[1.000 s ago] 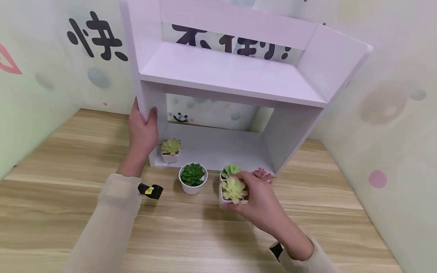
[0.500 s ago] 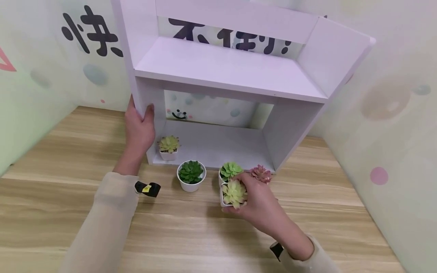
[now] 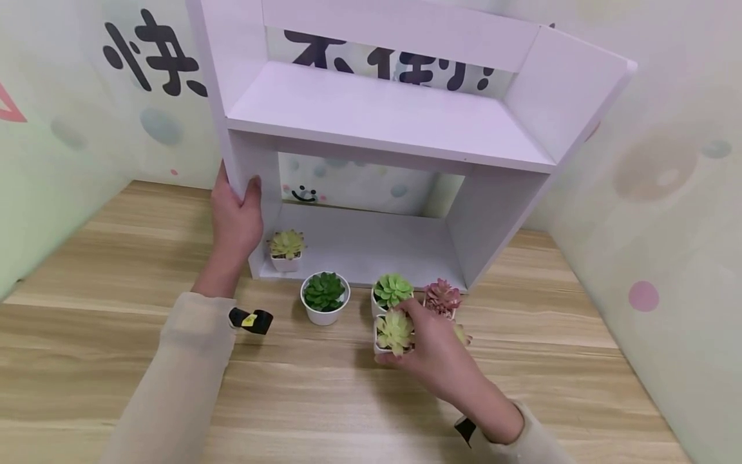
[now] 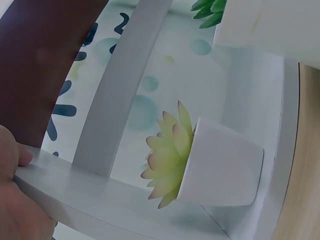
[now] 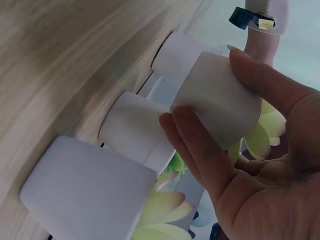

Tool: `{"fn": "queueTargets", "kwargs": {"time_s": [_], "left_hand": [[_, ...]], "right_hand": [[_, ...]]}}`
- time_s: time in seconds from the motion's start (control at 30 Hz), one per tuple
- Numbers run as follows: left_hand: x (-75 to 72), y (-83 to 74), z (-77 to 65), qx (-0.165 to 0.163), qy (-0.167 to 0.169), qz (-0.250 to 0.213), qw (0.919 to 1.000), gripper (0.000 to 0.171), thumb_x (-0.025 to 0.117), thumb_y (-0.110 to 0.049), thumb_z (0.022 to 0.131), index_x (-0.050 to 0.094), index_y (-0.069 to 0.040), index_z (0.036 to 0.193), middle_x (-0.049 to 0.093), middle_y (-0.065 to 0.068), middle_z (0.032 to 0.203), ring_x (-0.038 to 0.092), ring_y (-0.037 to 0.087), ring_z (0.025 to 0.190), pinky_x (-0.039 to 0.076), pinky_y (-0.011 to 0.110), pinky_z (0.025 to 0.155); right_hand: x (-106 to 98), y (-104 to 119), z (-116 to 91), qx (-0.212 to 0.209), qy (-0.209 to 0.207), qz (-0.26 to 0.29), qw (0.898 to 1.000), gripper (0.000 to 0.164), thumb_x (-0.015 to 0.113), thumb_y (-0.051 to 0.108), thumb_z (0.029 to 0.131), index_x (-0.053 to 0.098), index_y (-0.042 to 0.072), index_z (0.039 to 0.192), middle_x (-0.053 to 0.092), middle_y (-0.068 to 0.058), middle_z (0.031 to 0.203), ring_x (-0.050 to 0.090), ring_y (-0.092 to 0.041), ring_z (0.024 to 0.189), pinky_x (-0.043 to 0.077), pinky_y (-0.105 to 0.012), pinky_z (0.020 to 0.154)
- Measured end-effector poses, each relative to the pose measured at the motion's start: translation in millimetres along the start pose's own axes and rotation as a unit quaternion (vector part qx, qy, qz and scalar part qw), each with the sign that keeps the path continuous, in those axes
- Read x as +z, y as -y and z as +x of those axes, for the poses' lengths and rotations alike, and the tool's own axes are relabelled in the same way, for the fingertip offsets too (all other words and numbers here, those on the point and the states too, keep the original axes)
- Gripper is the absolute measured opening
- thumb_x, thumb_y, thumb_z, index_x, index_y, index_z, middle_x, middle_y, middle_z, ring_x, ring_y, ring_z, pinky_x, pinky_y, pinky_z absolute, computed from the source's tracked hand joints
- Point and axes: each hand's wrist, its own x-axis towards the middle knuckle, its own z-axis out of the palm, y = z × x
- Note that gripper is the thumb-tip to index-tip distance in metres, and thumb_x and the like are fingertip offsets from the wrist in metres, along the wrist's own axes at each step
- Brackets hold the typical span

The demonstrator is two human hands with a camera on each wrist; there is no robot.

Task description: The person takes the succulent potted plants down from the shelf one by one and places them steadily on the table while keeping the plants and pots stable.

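Observation:
My left hand (image 3: 236, 219) grips the left side panel of a white two-tier desktop shelf (image 3: 394, 142), thumb on the panel's inner side. In my right hand (image 3: 435, 354) is a potted succulent (image 3: 395, 332), pale yellow-green in a square white pot; the right wrist view shows its pot (image 5: 220, 95) raised off the table between thumb and fingers. Just behind it stands a bright green succulent (image 3: 393, 290). A reddish succulent (image 3: 442, 298) is beside that, and another yellowish succulent (image 3: 462, 334) is mostly hidden by my right hand. A yellow-green potted succulent (image 4: 220, 162) sits on the lower shelf's left end.
A dark green succulent (image 3: 324, 293) in a round white pot stands on the wooden table (image 3: 290, 399) before the shelf's front edge. Patterned walls (image 3: 649, 193) rise behind and at both sides.
My right hand has drawn the held potted succulent slightly toward me, uncovering more of the reddish one. The left hand keeps its grip on the panel. The head view has shifted a little.

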Motion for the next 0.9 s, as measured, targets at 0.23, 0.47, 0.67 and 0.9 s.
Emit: {"fn": "queueTargets", "kwargs": {"time_s": [0.23,0.47,0.67,0.9], "left_hand": [[0.9,-1.1,1.0,0.001,0.003,0.004,1.0000,0.046,0.048,-0.010,0.102,0.043,0.001,0.147,0.056,0.019,0.143,0.055,0.032,0.132,0.044,0.053,0.114],[1.8,-3.3,1.1,-0.001,0.004,0.001,1.0000,0.047,0.048,-0.009,0.102,0.043,0.002,0.147,0.056,0.021,0.143,0.054,0.033,0.133,0.044,0.052,0.114],[0.6,-2.7,0.8,0.003,0.005,-0.004,1.0000,0.047,0.047,-0.008,0.102,0.042,0.002,0.147,0.055,0.020,0.143,0.053,0.033,0.134,0.043,0.052,0.115],[-0.3,-1.2,1.0,0.004,0.004,-0.001,1.0000,0.047,0.047,-0.009,0.102,0.042,0.002,0.147,0.055,0.020,0.143,0.054,0.032,0.133,0.044,0.052,0.115]], "right_hand": [[6,-4,2,-0.009,0.002,0.004,1.000,0.063,0.096,0.015,0.062,0.062,0.005,0.115,0.072,-0.009,0.102,0.068,-0.021,0.093,0.060,-0.038,0.082],[13,-8,3,-0.028,-0.001,-0.017,0.999,0.064,0.096,0.012,0.062,0.062,-0.001,0.115,0.071,-0.014,0.103,0.068,-0.025,0.093,0.061,-0.039,0.082],[15,-7,2,-0.030,0.006,-0.009,0.999,0.064,0.094,0.008,0.064,0.061,-0.001,0.118,0.070,-0.012,0.105,0.067,-0.026,0.097,0.061,-0.039,0.086],[19,-7,-1,-0.034,0.030,-0.008,0.999,0.065,0.090,0.001,0.067,0.056,0.000,0.122,0.067,-0.013,0.110,0.067,-0.030,0.100,0.061,-0.039,0.084]]}}
